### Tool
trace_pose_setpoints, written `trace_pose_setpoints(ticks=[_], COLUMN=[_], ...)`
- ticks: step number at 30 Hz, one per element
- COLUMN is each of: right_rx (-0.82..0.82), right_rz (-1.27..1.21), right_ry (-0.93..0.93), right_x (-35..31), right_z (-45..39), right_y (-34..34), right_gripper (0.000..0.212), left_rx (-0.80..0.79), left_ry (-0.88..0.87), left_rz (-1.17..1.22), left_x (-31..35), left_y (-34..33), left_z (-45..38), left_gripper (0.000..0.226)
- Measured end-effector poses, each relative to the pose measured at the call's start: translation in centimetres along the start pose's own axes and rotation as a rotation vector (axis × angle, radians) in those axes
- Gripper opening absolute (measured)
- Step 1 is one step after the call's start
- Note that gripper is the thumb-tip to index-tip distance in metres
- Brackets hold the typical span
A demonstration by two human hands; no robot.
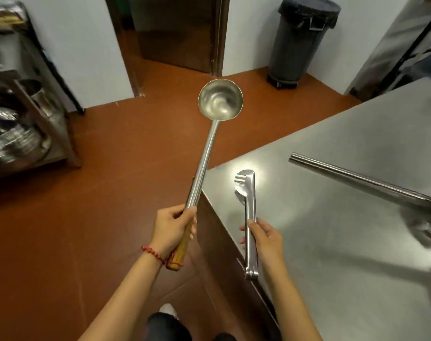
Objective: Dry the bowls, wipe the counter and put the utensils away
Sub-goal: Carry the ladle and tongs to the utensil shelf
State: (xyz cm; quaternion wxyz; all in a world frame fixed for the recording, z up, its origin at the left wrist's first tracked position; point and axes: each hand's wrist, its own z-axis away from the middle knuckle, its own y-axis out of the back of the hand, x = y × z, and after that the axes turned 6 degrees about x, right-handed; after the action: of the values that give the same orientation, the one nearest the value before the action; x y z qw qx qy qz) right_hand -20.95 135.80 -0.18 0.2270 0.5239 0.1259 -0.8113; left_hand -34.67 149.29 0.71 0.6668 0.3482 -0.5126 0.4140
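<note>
Head view, left to right. A steel rack [24, 114] of blurred pots is standing at the far left. The left hand [171, 227] is gripping a long ladle [207, 148] at its wooden handle, fingers wrapped closed, bowl out over the floor [86, 217]. The right hand [265, 238] is pinching closed tongs [249, 217] mid-shaft, thumb and fingers curled on them, over the counter's [332, 193] corner. A second long steel handle [357, 179] is lying on the counter further right.

Risk, as I judge it: the ladle's long reach could be clipping the rack in a turn; the tongs, lightly held, could be slipping.

Both utensils are looking clean, shiny, dry.
</note>
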Motion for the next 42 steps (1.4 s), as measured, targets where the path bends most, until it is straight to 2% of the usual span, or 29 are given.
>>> trace_pose_setpoints(ticks=[10, 16, 25, 42], right_rx=[-0.243, -0.383, -0.539, -0.668], right_rz=[0.121, 0.138, 0.148, 0.182], right_ry=[0.035, 0.055, 0.076, 0.108], right_x=[-3.7, -6.3, -13.1, -23.6], right_z=[-2.8, -8.3, -20.4, -36.6], right_y=[-21.6, -32.7, -51.0, -84.1], right_gripper=[0.011, 0.014, 0.015, 0.012], left_rx=[0.256, 0.393, 0.577, 0.693], left_ry=[0.014, 0.014, 0.009, 0.003], left_rz=[0.032, 0.050, 0.087, 0.090], left_x=[1.5, 2.3, 6.7, 14.8], left_y=[16.2, 22.6, 29.0, 45.3], left_z=[-10.6, -18.9, -36.3, -67.9], left_gripper=[0.027, 0.028, 0.030, 0.035])
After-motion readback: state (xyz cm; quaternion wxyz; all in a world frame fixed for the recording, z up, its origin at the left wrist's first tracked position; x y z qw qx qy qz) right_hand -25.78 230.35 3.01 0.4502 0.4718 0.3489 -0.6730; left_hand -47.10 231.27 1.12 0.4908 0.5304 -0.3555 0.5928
